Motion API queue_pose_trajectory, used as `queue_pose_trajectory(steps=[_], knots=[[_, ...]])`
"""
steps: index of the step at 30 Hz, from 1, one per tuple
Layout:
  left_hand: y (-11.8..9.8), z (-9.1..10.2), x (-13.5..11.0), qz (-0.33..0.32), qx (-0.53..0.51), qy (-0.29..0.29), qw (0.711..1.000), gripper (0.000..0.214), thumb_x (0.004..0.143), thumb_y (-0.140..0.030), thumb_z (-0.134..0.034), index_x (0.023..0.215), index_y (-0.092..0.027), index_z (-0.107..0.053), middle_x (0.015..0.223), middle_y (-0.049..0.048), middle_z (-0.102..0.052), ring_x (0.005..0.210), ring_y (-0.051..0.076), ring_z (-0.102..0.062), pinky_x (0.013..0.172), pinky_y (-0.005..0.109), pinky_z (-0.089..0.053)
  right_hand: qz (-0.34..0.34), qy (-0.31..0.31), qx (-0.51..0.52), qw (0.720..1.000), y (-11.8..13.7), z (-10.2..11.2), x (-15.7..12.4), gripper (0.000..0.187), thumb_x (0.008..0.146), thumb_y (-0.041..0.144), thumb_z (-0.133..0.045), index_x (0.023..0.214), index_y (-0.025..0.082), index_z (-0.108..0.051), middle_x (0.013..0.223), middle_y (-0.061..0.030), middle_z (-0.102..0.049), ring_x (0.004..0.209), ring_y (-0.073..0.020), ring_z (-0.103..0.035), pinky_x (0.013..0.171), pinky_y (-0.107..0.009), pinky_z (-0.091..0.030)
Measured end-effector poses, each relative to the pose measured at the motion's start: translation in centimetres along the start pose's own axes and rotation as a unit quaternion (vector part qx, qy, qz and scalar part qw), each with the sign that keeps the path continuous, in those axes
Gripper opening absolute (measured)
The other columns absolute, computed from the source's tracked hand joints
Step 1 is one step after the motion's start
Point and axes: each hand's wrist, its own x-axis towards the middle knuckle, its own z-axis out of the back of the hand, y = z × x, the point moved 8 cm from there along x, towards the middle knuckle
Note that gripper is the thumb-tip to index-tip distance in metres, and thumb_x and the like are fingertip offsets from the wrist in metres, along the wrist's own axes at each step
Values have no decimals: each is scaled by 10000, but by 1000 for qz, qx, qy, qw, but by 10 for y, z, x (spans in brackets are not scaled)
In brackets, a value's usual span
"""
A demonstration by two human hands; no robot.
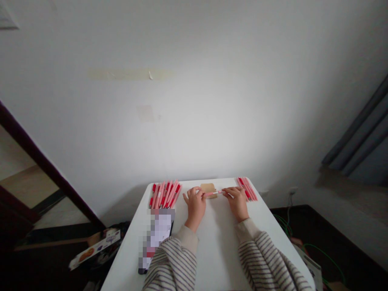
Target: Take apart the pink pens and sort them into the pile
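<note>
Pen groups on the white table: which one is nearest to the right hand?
The smaller group on the right, beside the right hand; the larger group lies left of the left hand.

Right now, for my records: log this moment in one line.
left hand: pinching pink pen | right hand: at its right end | left pens, right pens: on table

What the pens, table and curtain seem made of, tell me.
Pens: probably plastic, smooth; their slim pink and red barrels have even colour.
Table: perhaps plastic or laminate, smooth; the white top shows no grain and has rounded corners.
Curtain: likely cloth, matte; it hangs in folds without glare.
</note>
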Motion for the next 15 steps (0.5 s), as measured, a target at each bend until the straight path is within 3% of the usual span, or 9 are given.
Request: queue_pose_trajectory(steps=[9, 15], knots=[[7, -2, -1, 21, 11, -9, 1000, 167, 876, -265, -510, 932, -252, -667, 1177, 56, -594, 1152, 239, -478, 1068, 602, -248, -24, -40, 15, 999, -4, 7, -1, 423, 903, 510, -464, 858, 221, -770, 885, -100, -712, 950, -277, -468, 866, -427, -369], [10, 5, -1, 59, 7, -20, 998, 167, 875, -271, -506, 935, -243, -660, 1164, 53, -601, 1131, 230, -477, 1039, 503, -281, -40, -40, 14, 998, -6, 9, -1, 452, 904, 530, -443, 861, 218, -768, 895, -100, -712, 936, -273, -478, 903, -433, -354]])
